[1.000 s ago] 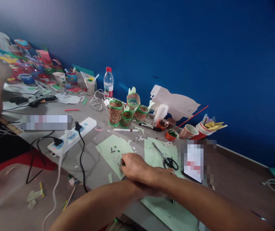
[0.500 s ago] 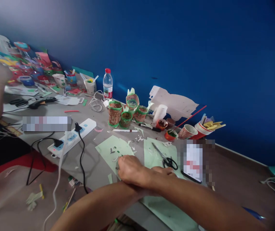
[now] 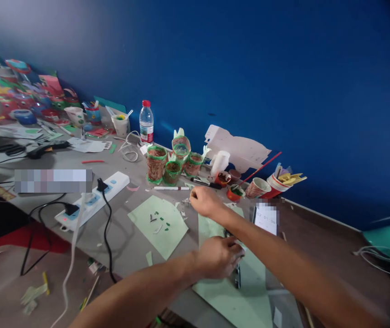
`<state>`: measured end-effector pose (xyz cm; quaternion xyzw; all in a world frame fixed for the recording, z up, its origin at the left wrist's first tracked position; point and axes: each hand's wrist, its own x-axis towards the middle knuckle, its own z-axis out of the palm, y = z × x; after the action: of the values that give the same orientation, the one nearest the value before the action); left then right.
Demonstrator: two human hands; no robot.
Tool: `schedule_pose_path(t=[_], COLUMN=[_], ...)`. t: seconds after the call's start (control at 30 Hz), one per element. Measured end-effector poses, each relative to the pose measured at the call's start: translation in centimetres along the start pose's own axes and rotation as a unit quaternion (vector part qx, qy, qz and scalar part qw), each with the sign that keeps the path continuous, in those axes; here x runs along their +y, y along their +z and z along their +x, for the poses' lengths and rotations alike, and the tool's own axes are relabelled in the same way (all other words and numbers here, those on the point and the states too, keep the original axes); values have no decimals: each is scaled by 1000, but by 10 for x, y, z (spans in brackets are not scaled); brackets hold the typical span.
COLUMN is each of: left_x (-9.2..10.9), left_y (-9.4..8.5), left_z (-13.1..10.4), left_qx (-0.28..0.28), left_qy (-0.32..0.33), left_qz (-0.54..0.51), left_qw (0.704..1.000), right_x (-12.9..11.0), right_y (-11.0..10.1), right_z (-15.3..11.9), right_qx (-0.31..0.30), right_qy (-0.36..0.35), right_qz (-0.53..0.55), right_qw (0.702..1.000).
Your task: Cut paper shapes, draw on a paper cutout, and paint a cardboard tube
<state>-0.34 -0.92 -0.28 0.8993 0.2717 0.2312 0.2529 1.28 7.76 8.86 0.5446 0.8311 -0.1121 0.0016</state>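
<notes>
Head view. Left hand [image 3: 218, 258] is hovering or resting over a large pale green sheet [image 3: 251, 291], knuckles up, fingers bent inward; cannot tell whether they are gripping anything. A slim black object [image 3: 238, 277] is showing just below those fingers, mostly covered, its kind unclear. Right hand [image 3: 206, 201] is lying beyond the left, its forearm passing to the right of it, fingers curled in; contents hidden, cannot tell whether it is holding something. A smaller pale green sheet [image 3: 166, 243] is lying left of both hands, small dark green cut pieces [image 3: 166, 224] scattering across it. A white marker [image 3: 171, 188] is lying behind that sheet, near the right hand. Farther back, four brown cups with green rims [image 3: 156, 166] are standing clustered. A red-capped plastic bottle [image 3: 146, 123] is standing behind, near the blue wall [image 3: 266, 68]. A white power strip [image 3: 118, 186] is lying to the left.
</notes>
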Motion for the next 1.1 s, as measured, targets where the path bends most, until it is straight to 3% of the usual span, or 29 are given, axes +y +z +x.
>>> schedule_pose_path(t=[0.1,0.23,0.4,0.47,0.57,0.7,0.83,1.0,1.1], left_x=[3,2,0,0,2,-1,-11,-20,-21], left_y=[-6,-7,-7,-8,-11,-14,-14,-18,-19], left_z=[0,-1,-1,-1,1,6,12,14,14], left_qx=[53,84,102,109,139,227,243,299,306], left_qy=[39,66,60,49,2,-106,-206,-227,-231], left_qz=[46,51,22,-6,-90,-209,-326,-375,-387], left_qw=[997,993,993,993,986,945,890,848,838], right_x=[26,42,65,81,103,116,119,120,116], right_y=[-3,-10,-19,-13,8,33,41,48,55], right_z=[18,14,-28,-52,-89,-120,-131,-137,-136], right_qx=[11,89,163,212,228,248,263,291,275], right_qy=[5,-6,9,26,56,85,78,60,38], right_qz=[32,92,164,272,350,337,300,226,160], right_qw=[999,992,973,938,907,904,914,928,947])
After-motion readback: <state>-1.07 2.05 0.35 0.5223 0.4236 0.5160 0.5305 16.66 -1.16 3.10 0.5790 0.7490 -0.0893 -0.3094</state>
